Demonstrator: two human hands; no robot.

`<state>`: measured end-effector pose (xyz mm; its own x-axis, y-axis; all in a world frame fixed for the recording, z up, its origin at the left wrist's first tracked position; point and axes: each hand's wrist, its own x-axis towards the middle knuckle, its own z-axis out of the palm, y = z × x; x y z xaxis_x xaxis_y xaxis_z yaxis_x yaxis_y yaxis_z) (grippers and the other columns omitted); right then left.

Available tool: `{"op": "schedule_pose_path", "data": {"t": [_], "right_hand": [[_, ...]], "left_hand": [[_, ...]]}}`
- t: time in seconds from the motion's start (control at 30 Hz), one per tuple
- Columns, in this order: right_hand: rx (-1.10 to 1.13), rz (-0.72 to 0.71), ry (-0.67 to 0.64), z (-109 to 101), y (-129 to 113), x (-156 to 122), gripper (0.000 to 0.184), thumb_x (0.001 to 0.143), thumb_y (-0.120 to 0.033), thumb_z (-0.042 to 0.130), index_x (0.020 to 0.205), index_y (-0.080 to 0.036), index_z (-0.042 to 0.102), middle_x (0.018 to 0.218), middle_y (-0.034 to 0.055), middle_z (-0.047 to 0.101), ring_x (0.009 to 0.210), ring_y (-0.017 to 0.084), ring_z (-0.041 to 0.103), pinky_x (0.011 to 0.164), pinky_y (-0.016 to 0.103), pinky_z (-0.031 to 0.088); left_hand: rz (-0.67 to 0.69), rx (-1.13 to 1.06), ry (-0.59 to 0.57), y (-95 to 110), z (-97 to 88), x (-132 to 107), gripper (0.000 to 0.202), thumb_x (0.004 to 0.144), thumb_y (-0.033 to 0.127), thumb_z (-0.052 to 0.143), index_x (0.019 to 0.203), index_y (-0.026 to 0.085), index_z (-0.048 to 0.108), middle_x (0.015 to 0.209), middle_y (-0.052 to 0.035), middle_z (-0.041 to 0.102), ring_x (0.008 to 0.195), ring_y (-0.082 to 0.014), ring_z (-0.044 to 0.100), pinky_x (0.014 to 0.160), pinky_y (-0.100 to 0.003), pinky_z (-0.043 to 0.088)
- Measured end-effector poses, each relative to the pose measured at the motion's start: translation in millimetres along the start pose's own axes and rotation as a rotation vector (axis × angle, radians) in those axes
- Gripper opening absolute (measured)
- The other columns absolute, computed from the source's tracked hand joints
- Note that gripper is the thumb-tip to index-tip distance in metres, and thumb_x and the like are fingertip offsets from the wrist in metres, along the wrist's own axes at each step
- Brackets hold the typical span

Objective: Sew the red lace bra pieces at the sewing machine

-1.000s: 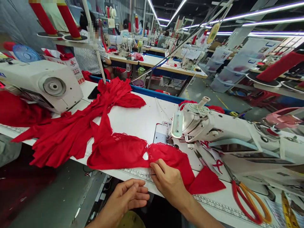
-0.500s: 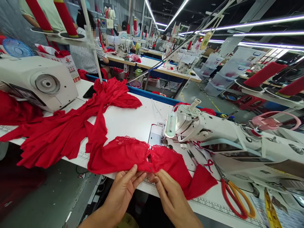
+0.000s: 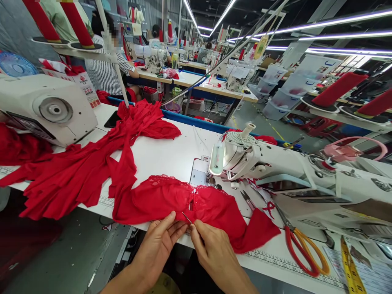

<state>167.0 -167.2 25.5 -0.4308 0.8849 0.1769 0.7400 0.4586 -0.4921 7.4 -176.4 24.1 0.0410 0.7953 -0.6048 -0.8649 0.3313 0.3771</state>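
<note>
A red lace-trimmed bra (image 3: 165, 198) lies at the table's front edge, its two cups joined at the middle. My left hand (image 3: 159, 241) pinches the bra's lower edge near the centre, thumb on top and fingers curled under. My right hand (image 3: 211, 247) is closed on a thin pointed metal tool (image 3: 187, 218), whose tip reaches over the fabric just below the join. Most of the tool is hidden in my fingers, so its exact kind does not show. Behind the bra stands a sewing machine (image 3: 245, 155), its needle area close to the right cup.
Red fabric pieces (image 3: 70, 175) are heaped at left beside a second machine (image 3: 52, 108). To the right lie scissors with red and orange handles (image 3: 306, 253), small snips (image 3: 247, 200) and a yellow tape measure (image 3: 350, 265). A phone (image 3: 112, 119) rests behind. A person in stripes (image 3: 104, 73) sits beyond.
The pointed tool in my right hand now shows clearly over the bra; before, it was blurred. The right hand has shifted slightly left, while the left hand stays at the fabric edge.
</note>
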Motion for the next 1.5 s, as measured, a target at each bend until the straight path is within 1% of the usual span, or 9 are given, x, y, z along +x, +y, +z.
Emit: {"op": "schedule_pose_path", "data": {"t": [0.3, 0.43, 0.57, 0.7, 0.8, 0.9, 1.07, 1.3, 1.5], "right_hand": [[0.091, -0.006, 0.011, 4.3, 0.6, 3.3, 0.029, 0.102, -0.020, 0.036, 0.073, -0.023, 0.042, 0.059, -0.0043, 0.052, 0.049, 0.011, 0.046, 0.051, 0.025, 0.024], [0.197, 0.014, 0.036, 12.4, 0.5, 2.9, 0.030, 0.102, -0.023, 0.036, 0.073, -0.023, 0.042, 0.061, -0.0041, 0.051, 0.051, 0.011, 0.046, 0.052, 0.023, 0.027], [0.441, 0.124, 0.109, 13.3, 5.3, 6.5, 0.033, 0.104, -0.031, 0.035, 0.072, -0.023, 0.044, 0.061, -0.0040, 0.048, 0.053, 0.011, 0.045, 0.052, 0.022, 0.032], [0.602, 0.253, 0.230, 0.4, 12.5, 9.5, 0.034, 0.106, -0.036, 0.032, 0.079, -0.023, 0.050, 0.061, -0.0056, 0.044, 0.049, 0.011, 0.039, 0.048, 0.022, 0.032], [0.489, 0.146, 0.155, -7.4, 10.9, 7.3, 0.031, 0.106, -0.034, 0.036, 0.082, -0.023, 0.052, 0.065, -0.0044, 0.048, 0.054, 0.011, 0.044, 0.052, 0.022, 0.034], [0.278, 0.023, 0.045, -7.0, 3.7, 3.2, 0.032, 0.105, -0.028, 0.037, 0.074, -0.023, 0.045, 0.065, -0.0038, 0.051, 0.055, 0.011, 0.047, 0.053, 0.023, 0.031], [0.017, -0.037, 0.046, 2.0, -3.6, -1.0, 0.030, 0.104, -0.023, 0.036, 0.074, -0.023, 0.043, 0.061, -0.0042, 0.052, 0.047, 0.011, 0.044, 0.050, 0.026, 0.024], [-0.040, -0.040, 0.032, 3.2, -2.6, -2.1, 0.032, 0.105, -0.025, 0.034, 0.075, -0.023, 0.045, 0.061, -0.0037, 0.056, 0.047, 0.011, 0.048, 0.051, 0.026, 0.024], [-0.067, -0.041, 0.042, 4.5, -2.5, -3.6, 0.032, 0.105, -0.025, 0.033, 0.075, -0.023, 0.046, 0.061, -0.0040, 0.056, 0.047, 0.012, 0.049, 0.051, 0.027, 0.024]], "left_hand": [[-0.009, 0.032, -0.046, -1.3, -2.2, 3.3, 0.020, 0.067, 0.020, 0.092, 0.073, 0.010, 0.075, 0.088, -0.0135, 0.079, 0.091, -0.0245, 0.075, 0.096, -0.037, 0.060], [-0.029, 0.049, -0.043, -2.4, -1.9, 6.1, 0.031, 0.058, 0.024, 0.097, 0.077, 0.008, 0.078, 0.089, -0.0151, 0.079, 0.088, -0.0238, 0.075, 0.092, -0.034, 0.061], [-0.003, 0.063, -0.002, -2.0, -0.9, 5.8, 0.034, 0.052, 0.025, 0.099, 0.074, 0.009, 0.078, 0.087, -0.0148, 0.079, 0.087, -0.0243, 0.075, 0.093, -0.035, 0.061], [0.046, 0.091, 0.012, -1.5, -0.7, 2.0, 0.028, 0.059, 0.025, 0.096, 0.071, 0.011, 0.076, 0.085, -0.0112, 0.079, 0.091, -0.0246, 0.074, 0.101, -0.042, 0.057], [0.070, 0.118, -0.019, -2.5, 0.0, -0.5, 0.026, 0.064, 0.027, 0.094, 0.075, 0.012, 0.076, 0.089, -0.0106, 0.079, 0.095, -0.0255, 0.074, 0.105, -0.044, 0.054], [0.092, 0.136, -0.051, -4.4, -0.4, -1.5, 0.026, 0.066, 0.029, 0.093, 0.073, 0.012, 0.075, 0.090, -0.0115, 0.079, 0.097, -0.0262, 0.074, 0.107, -0.043, 0.052], [0.121, 0.163, -0.072, -6.1, -4.4, -3.0, 0.023, 0.068, 0.030, 0.091, 0.069, 0.014, 0.075, 0.087, -0.0098, 0.079, 0.099, -0.0267, 0.073, 0.106, -0.044, 0.052], [0.139, 0.239, -0.101, -5.6, -4.0, -4.5, 0.027, 0.070, 0.033, 0.089, 0.081, 0.012, 0.078, 0.092, -0.0106, 0.079, 0.101, -0.0269, 0.071, 0.106, -0.041, 0.052], [0.144, 0.205, -0.064, -7.5, -5.5, -3.3, 0.024, 0.068, 0.032, 0.090, 0.072, 0.014, 0.075, 0.088, -0.0092, 0.078, 0.098, -0.0259, 0.072, 0.107, -0.044, 0.050]]}}
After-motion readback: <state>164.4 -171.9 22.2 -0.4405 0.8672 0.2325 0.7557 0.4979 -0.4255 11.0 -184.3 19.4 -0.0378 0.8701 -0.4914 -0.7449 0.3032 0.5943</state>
